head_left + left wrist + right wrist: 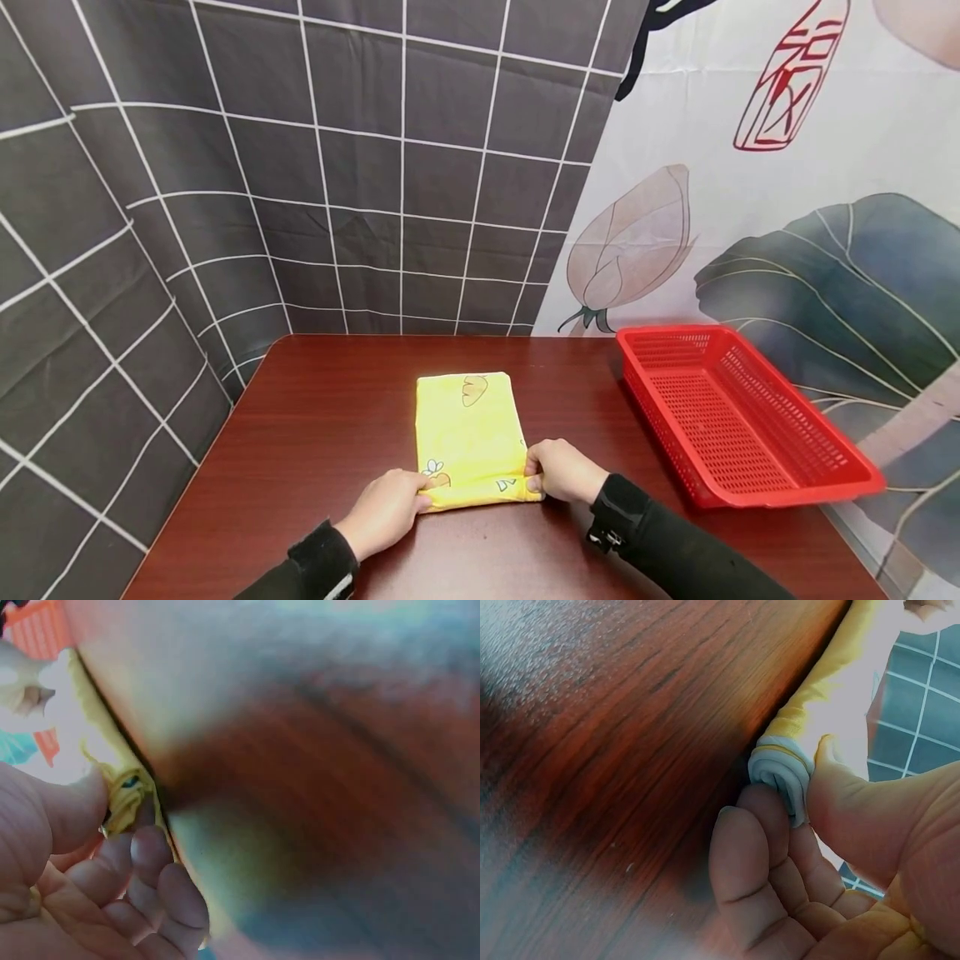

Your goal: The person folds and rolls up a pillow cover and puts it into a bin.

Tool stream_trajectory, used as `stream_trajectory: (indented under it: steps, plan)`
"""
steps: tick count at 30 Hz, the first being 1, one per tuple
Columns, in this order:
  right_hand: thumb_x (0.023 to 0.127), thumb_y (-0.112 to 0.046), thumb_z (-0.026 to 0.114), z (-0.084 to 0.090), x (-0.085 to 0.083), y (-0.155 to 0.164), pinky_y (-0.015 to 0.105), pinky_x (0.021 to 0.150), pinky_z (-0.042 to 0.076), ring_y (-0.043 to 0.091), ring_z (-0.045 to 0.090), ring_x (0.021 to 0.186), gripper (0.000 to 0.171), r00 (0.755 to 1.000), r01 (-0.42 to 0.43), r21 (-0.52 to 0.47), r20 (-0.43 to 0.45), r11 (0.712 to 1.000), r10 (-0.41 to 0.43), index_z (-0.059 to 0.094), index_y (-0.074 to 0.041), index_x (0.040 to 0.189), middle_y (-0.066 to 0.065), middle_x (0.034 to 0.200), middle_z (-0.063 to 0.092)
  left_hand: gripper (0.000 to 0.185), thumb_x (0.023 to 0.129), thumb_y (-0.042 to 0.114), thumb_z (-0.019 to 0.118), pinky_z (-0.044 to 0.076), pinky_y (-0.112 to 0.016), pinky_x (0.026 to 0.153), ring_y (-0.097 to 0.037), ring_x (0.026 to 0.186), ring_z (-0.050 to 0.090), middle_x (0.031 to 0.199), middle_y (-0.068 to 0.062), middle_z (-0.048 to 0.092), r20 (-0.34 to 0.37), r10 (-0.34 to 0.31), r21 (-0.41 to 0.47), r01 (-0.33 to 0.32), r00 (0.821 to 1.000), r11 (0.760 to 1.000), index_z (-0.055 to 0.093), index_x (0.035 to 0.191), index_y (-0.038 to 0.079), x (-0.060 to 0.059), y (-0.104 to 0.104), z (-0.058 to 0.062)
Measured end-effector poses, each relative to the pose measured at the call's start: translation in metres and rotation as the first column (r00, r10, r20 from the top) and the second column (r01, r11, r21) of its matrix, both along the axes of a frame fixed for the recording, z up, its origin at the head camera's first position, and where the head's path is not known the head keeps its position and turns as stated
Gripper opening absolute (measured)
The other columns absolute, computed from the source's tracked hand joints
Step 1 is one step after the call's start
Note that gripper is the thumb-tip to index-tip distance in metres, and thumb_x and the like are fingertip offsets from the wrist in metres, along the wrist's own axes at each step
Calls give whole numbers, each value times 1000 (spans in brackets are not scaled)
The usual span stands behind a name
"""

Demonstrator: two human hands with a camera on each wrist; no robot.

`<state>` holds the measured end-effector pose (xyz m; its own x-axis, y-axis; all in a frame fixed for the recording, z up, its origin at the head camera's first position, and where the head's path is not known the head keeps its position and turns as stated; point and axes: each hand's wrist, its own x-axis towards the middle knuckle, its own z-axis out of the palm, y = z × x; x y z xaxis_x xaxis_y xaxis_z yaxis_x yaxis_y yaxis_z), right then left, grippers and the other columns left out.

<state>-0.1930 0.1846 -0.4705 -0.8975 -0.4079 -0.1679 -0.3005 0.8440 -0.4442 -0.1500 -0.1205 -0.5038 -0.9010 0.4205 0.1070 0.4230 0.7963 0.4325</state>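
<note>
A yellow cloth (pixel 472 433) with printed carrots and flowers lies flat on the table, its near edge turned over into a narrow roll. My left hand (pixel 386 508) pinches the left end of that roll between thumb and fingers. At the opposite end my right hand (pixel 564 471) does the same. In the right wrist view the rolled end (pixel 780 769) shows several layers with a pale underside, the thumb (pixel 840 787) on one side and curled fingers (pixel 742 847) on the other. The left wrist view shows bunched folds (pixel 129 791) at the left fingertips.
A red plastic basket (pixel 652 417) with slotted walls stands at the right side of the brown wooden table (pixel 322 417). Behind the table hang a dark grey cloth with a white grid (pixel 360 167) and a white sheet with printed plants (pixel 705 125).
</note>
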Motion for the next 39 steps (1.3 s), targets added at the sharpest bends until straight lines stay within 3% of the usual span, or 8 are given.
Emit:
stream_trajectory:
  steps: [3, 10, 17, 24, 27, 31, 34, 39]
  plan:
    - [84, -6, 87, 0, 0, 1, 31, 68, 45, 17, 53, 70, 24, 1000, -4, -6, -5, 1000, 4, 66, -14, 77, -2, 72, 59, 16, 97, 30, 75, 45, -32, 62, -5, 71, 58, 77, 16, 64, 40, 10, 41, -12, 999, 999, 72, 82, 30, -17, -5, -22]
    - [84, -6, 87, -1, 0, 3, 31, 68, 46, 16, 53, 69, 24, 1000, -13, -15, -16, 1000, 13, 66, -14, 76, -3, 71, 60, 25, 97, 28, 76, 44, -33, 63, -8, 66, 51, 70, 12, 57, 170, 72, 64, -84, 983, 994, 71, 73, 25, -13, 3, 6]
    - [84, -7, 87, -3, -2, 6, 30, 68, 45, 15, 52, 68, 24, 999, -31, -25, -27, 999, 30, 66, -14, 75, -4, 69, 59, 35, 95, 22, 76, 37, -30, 56, -11, 56, 44, 60, 10, 45, 183, 78, 94, -96, 980, 991, 59, 63, 22, -23, 4, -5]
    - [85, -8, 87, -4, 0, 5, 32, 71, 44, 17, 51, 72, 26, 1000, 9, -20, -19, 1000, -9, 63, -15, 80, -2, 74, 57, 29, 84, 18, 84, 43, -35, 55, -14, 66, 53, 70, 8, 54, -104, 83, -76, -91, 991, 993, 58, 73, 23, -23, 14, -9]
    - [85, -6, 87, -6, 2, 4, 31, 71, 43, 16, 49, 73, 28, 998, 1, -11, -66, 1000, -2, 61, -16, 80, -1, 76, 54, 22, 79, 9, 83, 45, -35, 57, -19, 70, 56, 73, 4, 56, -279, 8, -156, -53, 960, 986, 64, 73, 19, -8, 25, 8]
    - [82, -3, 87, -9, 7, 2, 28, 69, 43, 13, 46, 72, 30, 982, -35, -2, -186, 999, 34, 61, -17, 77, -3, 75, 51, 15, 80, 6, 75, 46, -33, 59, -20, 69, 58, 72, 2, 61, -449, -144, -297, 4, 882, 955, 68, 71, 16, 3, 31, 12]
    - [80, 1, 86, -10, 13, 1, 25, 65, 44, 10, 46, 68, 31, 946, -91, 34, -310, 995, 97, 61, -16, 74, -5, 73, 50, 15, 82, 9, 75, 48, -33, 61, -20, 67, 59, 71, 1, 61, -475, -204, -345, 32, 856, 938, 66, 72, 14, 7, 30, 12]
    - [79, 1, 84, -12, 26, -2, 22, 63, 47, 11, 48, 67, 25, 824, -165, 197, -511, 967, 244, 66, -15, 72, -4, 72, 53, 22, 80, 22, 86, 53, -35, 65, -20, 73, 63, 76, 0, 63, -414, -219, -332, 78, 884, 940, 66, 79, 14, 9, 24, 9]
